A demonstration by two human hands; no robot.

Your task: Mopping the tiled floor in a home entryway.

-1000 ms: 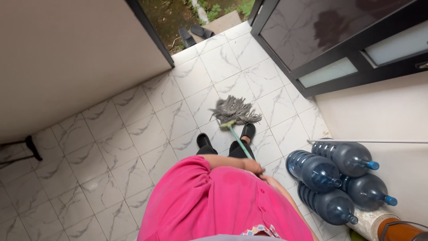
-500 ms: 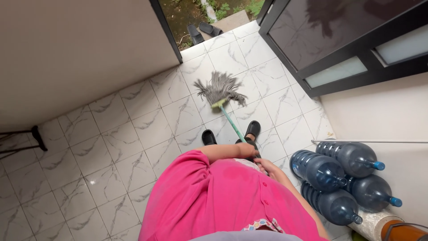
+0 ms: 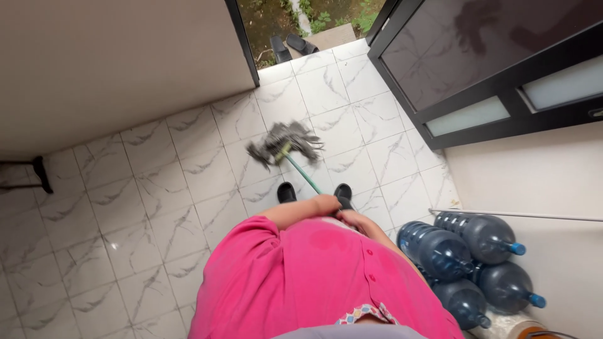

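Note:
I look down over my pink shirt at a string mop. Its grey head (image 3: 284,142) lies on the white marble-pattern floor tiles (image 3: 169,182), just ahead of my black shoes (image 3: 287,191). A thin green handle (image 3: 304,175) runs from the head back to my hands. My left hand (image 3: 326,204) is wrapped around the handle in front of my belly. My right hand (image 3: 353,220) sits right behind it, lower on the handle, partly hidden by my shirt.
Several large blue water bottles (image 3: 440,248) lie stacked at the right wall. A dark glass door (image 3: 477,56) stands open at the upper right. Black sandals (image 3: 292,44) rest outside the doorway. A beige wall (image 3: 107,63) runs along the left, with a black stand leg (image 3: 41,172).
The mop head has swung left and come back toward my feet, after being pushed further out half a second ago. My hands have shifted slightly left with the handle.

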